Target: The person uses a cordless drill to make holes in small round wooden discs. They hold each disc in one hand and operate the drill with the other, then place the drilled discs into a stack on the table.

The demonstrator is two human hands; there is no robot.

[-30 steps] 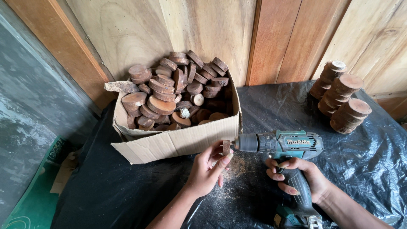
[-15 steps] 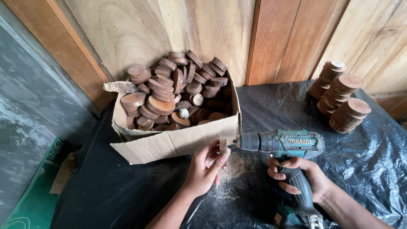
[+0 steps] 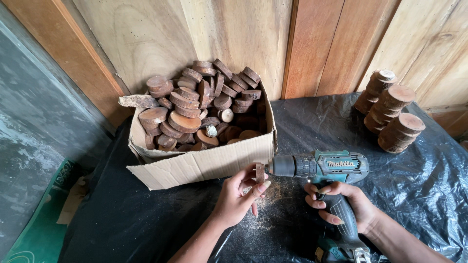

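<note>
open brown cardboard box (image 3: pixel 204 163) against wooden wall, white label on teal drill (image 3: pixel 341 163)

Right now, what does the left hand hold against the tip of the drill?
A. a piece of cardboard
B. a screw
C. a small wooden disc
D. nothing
C: the left hand pinches a small wooden disc at the tip of the drill, which the right hand grips.

wood disc (image 3: pixel 260 172): small, brown, on edge, pinched in fingers | cordless drill (image 3: pixel 324 168): teal-black, horizontal, chuck tip against disc
</note>
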